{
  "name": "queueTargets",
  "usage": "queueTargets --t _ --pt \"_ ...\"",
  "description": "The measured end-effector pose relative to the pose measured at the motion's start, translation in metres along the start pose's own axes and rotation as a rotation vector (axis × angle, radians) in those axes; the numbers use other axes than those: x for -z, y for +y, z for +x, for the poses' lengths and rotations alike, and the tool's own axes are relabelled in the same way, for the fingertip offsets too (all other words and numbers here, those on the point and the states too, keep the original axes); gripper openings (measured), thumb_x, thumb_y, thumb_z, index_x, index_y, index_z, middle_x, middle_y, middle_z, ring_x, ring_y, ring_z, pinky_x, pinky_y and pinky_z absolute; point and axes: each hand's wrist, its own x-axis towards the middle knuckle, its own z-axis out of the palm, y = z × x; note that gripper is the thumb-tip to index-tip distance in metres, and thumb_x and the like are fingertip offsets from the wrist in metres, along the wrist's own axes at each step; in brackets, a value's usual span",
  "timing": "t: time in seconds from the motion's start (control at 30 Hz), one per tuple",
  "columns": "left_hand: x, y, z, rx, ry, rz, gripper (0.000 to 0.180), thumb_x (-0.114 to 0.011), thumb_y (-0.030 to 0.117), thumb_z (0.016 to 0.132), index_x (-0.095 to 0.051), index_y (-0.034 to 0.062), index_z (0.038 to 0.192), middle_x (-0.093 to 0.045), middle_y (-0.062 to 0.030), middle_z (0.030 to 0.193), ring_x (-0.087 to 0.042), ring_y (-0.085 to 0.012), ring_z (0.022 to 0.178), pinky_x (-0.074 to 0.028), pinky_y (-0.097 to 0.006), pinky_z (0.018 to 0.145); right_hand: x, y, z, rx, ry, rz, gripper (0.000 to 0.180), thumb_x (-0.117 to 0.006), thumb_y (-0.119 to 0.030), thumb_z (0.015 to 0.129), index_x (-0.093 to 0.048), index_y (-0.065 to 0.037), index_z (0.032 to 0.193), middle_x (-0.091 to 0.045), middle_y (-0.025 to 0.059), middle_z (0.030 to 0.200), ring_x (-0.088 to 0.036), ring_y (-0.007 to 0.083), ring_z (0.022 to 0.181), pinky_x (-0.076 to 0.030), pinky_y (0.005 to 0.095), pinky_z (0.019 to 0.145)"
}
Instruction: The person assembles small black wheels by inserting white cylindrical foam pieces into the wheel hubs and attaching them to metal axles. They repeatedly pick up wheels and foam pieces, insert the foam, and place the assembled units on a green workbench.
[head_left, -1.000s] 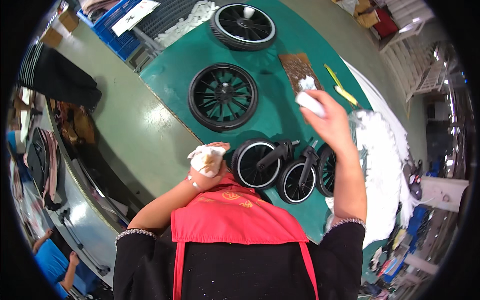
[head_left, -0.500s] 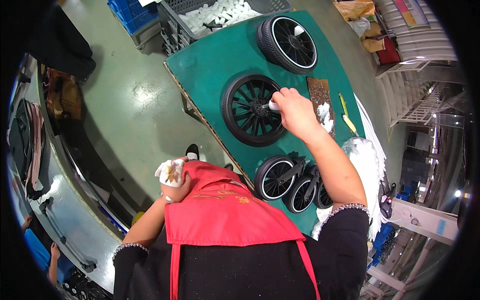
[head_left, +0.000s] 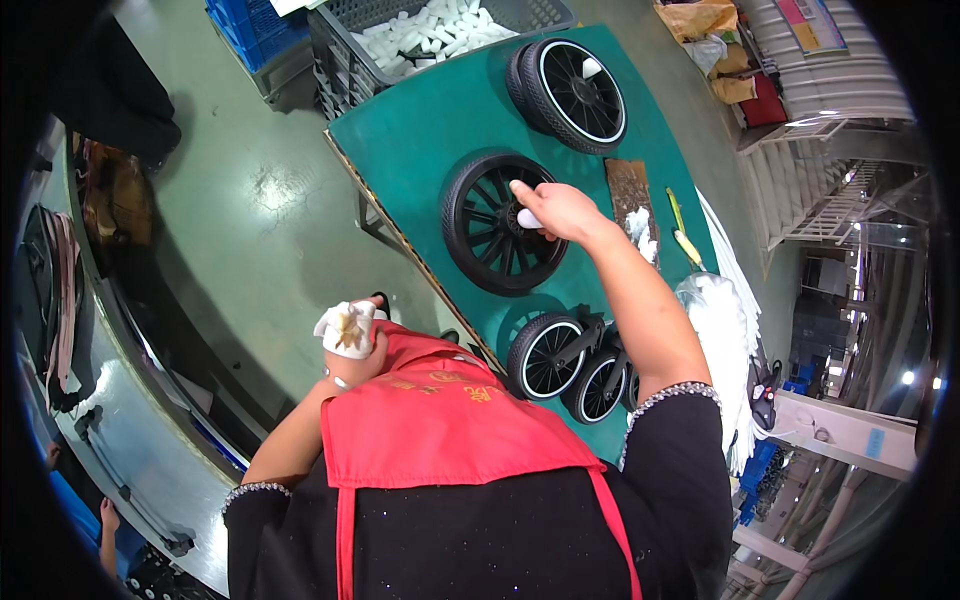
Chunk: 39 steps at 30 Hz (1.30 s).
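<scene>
A black spoked wheel (head_left: 484, 218) lies flat on the green-topped table (head_left: 400, 130). Over its hub is my right hand (head_left: 565, 212), with the thumb side stretched out and the other fingers curled. A small white cylindrical piece (head_left: 527, 218) shows under those fingers, held against the hub. Down by the red apron (head_left: 450, 430), my left hand (head_left: 362, 362) is closed around a crumpled white cloth (head_left: 345, 330) with brown stains. Part of the hub is hidden by the right hand and the white piece.
Two stacked wheels (head_left: 580, 95) lie at the far table end. Smaller wheels on black brackets (head_left: 548, 355) sit nearer me. Right of my hand are a brown board (head_left: 628, 185) and a yellow-green tool (head_left: 686, 247). A grey crate (head_left: 340, 50) of white pieces stands beyond.
My right hand has shifted slightly left and down over the hub, and its thumb side now stretches out. The metal tip seen at the white piece no longer shows. My left hand keeps the cloth.
</scene>
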Motion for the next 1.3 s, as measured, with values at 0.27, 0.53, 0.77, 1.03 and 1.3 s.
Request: queueTargets --t 0.27,0.53,0.77,1.03,1.3 --pt "-0.008 -0.015 -0.008 0.064 -0.036 -0.019 0.040 -0.063 0.011 0.074 -0.060 0.0077 0.114 -0.065 -0.0078 0.106 -0.057 -0.0293 0.096 -0.043 -0.040 0.083 -0.022 0.038 -0.038 0.582 0.381 -0.218 0.033 -0.068 -0.023 0.086 -0.055 -0.010 0.114 -0.063 0.0105 0.094 -0.063 0.0328 0.097 -0.051 0.0424 0.076" --pt "-0.022 0.010 0.023 -0.030 -0.099 -0.037 0.040 -0.062 0.011 0.076 -0.062 0.0097 0.116 -0.063 -0.0090 0.107 -0.056 -0.0301 0.098 -0.043 -0.041 0.085 -0.023 0.037 -0.030 0.459 0.309 -0.016 0.039 -0.070 -0.029 0.086 -0.053 -0.010 0.114 -0.065 0.0117 0.097 -0.064 0.0318 0.088 -0.051 0.0423 0.073" --pt "-0.029 0.025 0.044 -0.084 -0.171 -0.043 0.041 -0.062 0.011 0.075 -0.062 0.0095 0.116 -0.062 -0.0090 0.106 -0.055 -0.0306 0.098 -0.043 -0.042 0.084 -0.039 0.057 -0.061 0.309 0.333 0.348 0.071 -0.076 -0.030 0.080 -0.042 -0.022 0.142 -0.065 0.0070 0.116 -0.067 0.0229 0.083 -0.054 0.0360 0.076" --pt "-0.042 0.042 0.041 -0.217 -0.320 -0.027 0.040 -0.063 0.007 0.071 -0.065 0.0108 0.111 -0.066 -0.0083 0.099 -0.061 -0.0305 0.091 -0.047 -0.040 0.080 -0.063 0.051 -0.056 0.432 0.586 0.420 0.066 -0.073 -0.026 0.082 -0.043 -0.017 0.140 -0.059 0.0109 0.121 -0.061 0.0322 0.107 -0.053 0.0426 0.082" --pt "-0.071 0.076 0.052 -0.375 -0.442 -0.155 0.041 -0.063 0.004 0.074 -0.062 0.0056 0.115 -0.066 -0.0096 0.107 -0.063 -0.0290 0.095 -0.048 -0.038 0.084 -0.105 0.153 -0.137 0.160 0.739 0.509 0.052 -0.071 -0.024 0.085 -0.052 -0.017 0.132 -0.061 0.0079 0.115 -0.065 0.0253 0.095 -0.054 0.0372 0.076"
